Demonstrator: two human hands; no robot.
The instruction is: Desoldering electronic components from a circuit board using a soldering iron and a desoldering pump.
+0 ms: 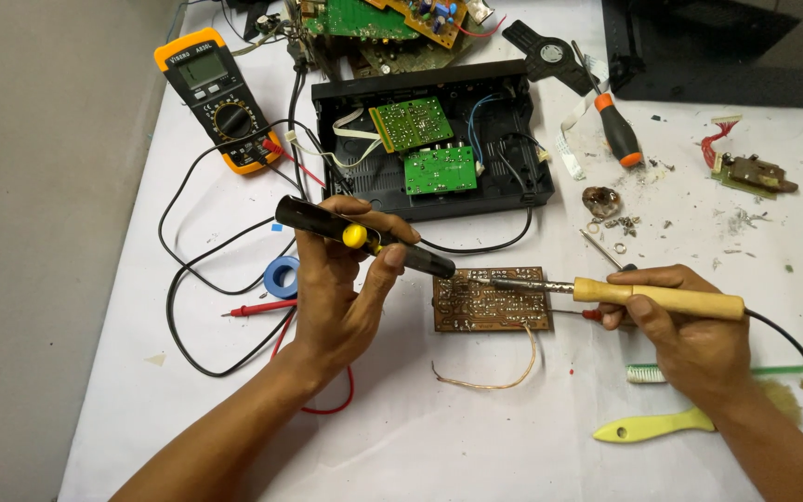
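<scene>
My left hand [346, 284] grips a black desoldering pump [309, 218] with a yellow button, its nozzle pointing at the upper left corner of a brown circuit board [499, 307] lying solder side up on the white table. In my right hand [676, 325] is a soldering iron [662, 296] with a wooden handle. Its metal tip rests on the board's top edge, close to the pump's nozzle. A bare copper wire [504, 376] curls off the board's lower edge.
An open black device case [513, 191] with two green boards sits behind. A yellow multimeter [216, 98] with red and black leads lies far left, beside a blue tape roll [281, 276]. An orange-handled screwdriver [617, 130], green toothbrush [727, 372] and yellow tool [652, 426] lie right.
</scene>
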